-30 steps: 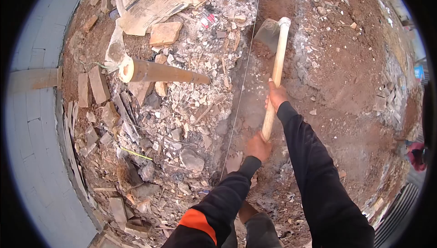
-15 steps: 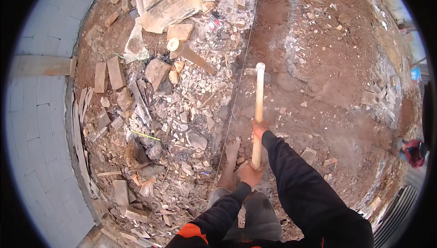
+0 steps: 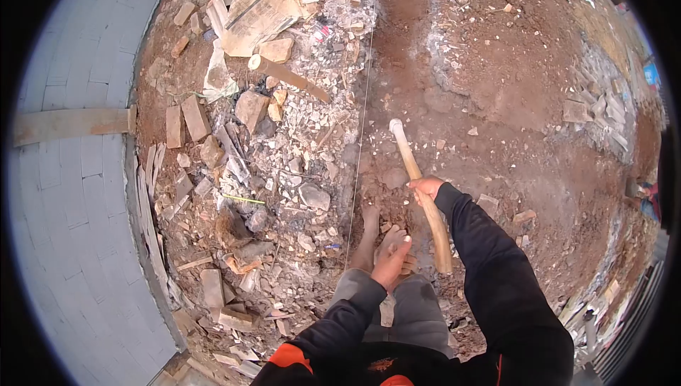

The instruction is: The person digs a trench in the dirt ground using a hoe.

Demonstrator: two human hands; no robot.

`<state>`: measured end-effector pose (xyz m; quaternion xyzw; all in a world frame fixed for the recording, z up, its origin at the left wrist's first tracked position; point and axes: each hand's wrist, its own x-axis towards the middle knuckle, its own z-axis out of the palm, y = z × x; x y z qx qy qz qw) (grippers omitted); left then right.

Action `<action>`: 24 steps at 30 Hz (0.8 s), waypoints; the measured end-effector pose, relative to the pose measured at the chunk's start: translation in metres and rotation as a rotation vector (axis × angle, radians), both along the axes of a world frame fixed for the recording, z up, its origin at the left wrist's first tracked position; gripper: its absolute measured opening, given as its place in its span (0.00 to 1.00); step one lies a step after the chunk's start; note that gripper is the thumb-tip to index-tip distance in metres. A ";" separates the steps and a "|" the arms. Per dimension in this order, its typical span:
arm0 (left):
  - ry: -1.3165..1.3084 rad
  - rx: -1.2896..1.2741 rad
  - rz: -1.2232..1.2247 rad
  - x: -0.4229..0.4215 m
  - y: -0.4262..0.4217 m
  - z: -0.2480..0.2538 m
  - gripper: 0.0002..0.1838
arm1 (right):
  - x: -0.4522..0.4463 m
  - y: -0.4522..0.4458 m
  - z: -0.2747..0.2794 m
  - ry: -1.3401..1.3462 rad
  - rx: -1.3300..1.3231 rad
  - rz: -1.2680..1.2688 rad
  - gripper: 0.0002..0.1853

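Observation:
A hoe with a pale wooden handle (image 3: 438, 238) slants over the reddish soil, its head end at the upper left and its butt at the lower right. My right hand (image 3: 426, 187) is wrapped round the middle of the handle. The blade is hardly visible beneath the head end. My left hand (image 3: 390, 264) is off the handle, left of its butt, with the thumb apart from the fingers and nothing in it. Just beyond that hand are my bare feet (image 3: 368, 230). A thin string (image 3: 363, 120) runs lengthwise, left of the hoe.
Rubble with stones and bricks (image 3: 195, 118) covers the left side. A wooden post (image 3: 287, 77) stands in it, near a torn paper sack (image 3: 257, 19). A grey block wall (image 3: 71, 209) borders the far left. Someone's red clothing shows at the right edge.
The hoe has come down and closer, and its handle now slants the other way. My left hand has let go of the handle; my right hand still grips it.

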<state>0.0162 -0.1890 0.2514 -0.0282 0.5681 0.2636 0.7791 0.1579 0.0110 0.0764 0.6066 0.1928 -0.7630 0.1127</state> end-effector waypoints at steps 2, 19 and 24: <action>0.072 -0.144 -0.051 -0.011 -0.023 -0.006 0.24 | 0.034 -0.006 0.063 0.001 -0.010 -0.008 0.14; 0.362 0.029 -0.310 -0.047 -0.006 0.011 0.23 | 0.284 -0.426 0.572 -0.590 0.255 -0.343 0.23; -0.116 0.147 -0.673 0.040 -0.031 0.064 0.31 | 0.207 -0.357 0.451 -0.488 0.417 -0.187 0.17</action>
